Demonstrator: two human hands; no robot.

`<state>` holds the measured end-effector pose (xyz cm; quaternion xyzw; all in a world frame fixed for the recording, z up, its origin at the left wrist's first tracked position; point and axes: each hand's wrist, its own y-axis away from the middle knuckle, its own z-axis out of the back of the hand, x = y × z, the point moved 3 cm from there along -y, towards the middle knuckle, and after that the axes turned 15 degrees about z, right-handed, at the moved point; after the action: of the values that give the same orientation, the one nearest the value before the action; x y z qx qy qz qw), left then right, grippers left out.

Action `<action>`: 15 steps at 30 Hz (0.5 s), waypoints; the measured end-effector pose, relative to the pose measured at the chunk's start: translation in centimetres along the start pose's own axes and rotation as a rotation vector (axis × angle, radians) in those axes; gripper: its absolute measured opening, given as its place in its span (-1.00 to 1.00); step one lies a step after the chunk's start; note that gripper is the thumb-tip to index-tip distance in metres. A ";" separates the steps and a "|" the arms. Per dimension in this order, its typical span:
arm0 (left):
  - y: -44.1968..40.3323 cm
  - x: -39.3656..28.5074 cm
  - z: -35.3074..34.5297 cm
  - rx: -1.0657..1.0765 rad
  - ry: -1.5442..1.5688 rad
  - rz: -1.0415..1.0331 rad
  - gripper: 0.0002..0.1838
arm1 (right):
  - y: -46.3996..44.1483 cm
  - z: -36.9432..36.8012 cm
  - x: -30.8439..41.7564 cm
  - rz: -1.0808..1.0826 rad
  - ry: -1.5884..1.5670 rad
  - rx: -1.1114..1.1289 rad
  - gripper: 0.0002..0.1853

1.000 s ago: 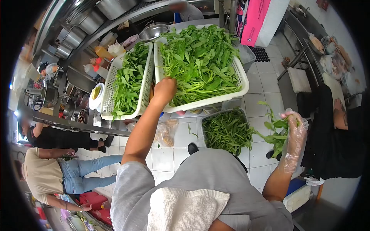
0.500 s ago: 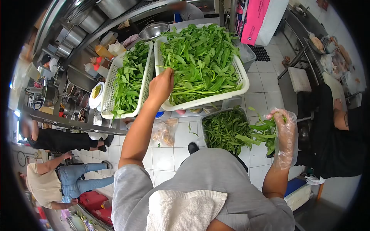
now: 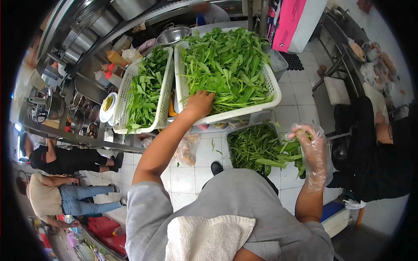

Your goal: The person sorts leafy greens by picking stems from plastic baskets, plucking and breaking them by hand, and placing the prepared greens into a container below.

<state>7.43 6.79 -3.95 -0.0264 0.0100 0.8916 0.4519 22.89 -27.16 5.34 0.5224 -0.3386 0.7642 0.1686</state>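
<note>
My bare left hand (image 3: 199,105) is at the near left corner of a large white plastic basket (image 3: 257,107) piled with water spinach (image 3: 230,65). Its fingers curl down onto the stems, their tips partly hidden. On the right, my right hand (image 3: 312,145) wears a clear plastic glove and closes around a bunch of water spinach (image 3: 287,157). The bunch's leaves hang left, beside a dark tub (image 3: 229,153) of darker cut greens (image 3: 257,141) on the floor. A narrower white basket (image 3: 164,104) with more greens (image 3: 147,87) stands left of the large one.
A plastic bag (image 3: 186,150) and loose leaves lie on the white floor tiles (image 3: 183,178). Metal shelving with pots (image 3: 98,21) and sauce bottles (image 3: 114,76) lines the left. Two people (image 3: 48,195) stand at left; a person in black (image 3: 370,152) is close on the right.
My left hand has moved right and slightly down, from the basket's left rim onto the stems. My gloved right hand has shifted slightly left with its bunch.
</note>
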 end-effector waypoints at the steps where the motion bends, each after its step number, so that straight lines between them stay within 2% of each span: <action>1: -0.1 -0.3 0.2 -0.007 -0.047 -0.048 -0.66 | -0.2 0.0 0.1 0.028 0.006 0.033 -0.90; 5: -0.1 -0.4 1.2 0.151 -0.028 0.034 -0.60 | 0.3 0.1 -0.4 0.022 -0.029 0.043 -0.90; 7: 0.0 0.1 4.0 -0.062 0.309 0.030 -0.68 | 0.6 0.3 -0.4 0.009 -0.018 0.009 -0.90; 8: 0.2 -0.3 5.8 -0.064 0.306 0.020 -0.68 | 0.7 0.4 -0.4 -0.005 -0.009 -0.019 -0.90; 10: 0.8 0.4 8.5 -0.002 1.117 0.406 -0.71 | 0.8 0.5 -0.9 -0.004 -0.014 -0.075 -0.90; 15: 1.7 0.5 8.8 -0.104 1.361 0.345 -0.73 | 0.1 0.4 -0.7 -0.014 -0.012 -0.060 -0.91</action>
<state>5.43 6.52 4.76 -0.5981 0.2518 0.7353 0.1955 23.34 -27.42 4.75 0.5241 -0.3587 0.7494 0.1873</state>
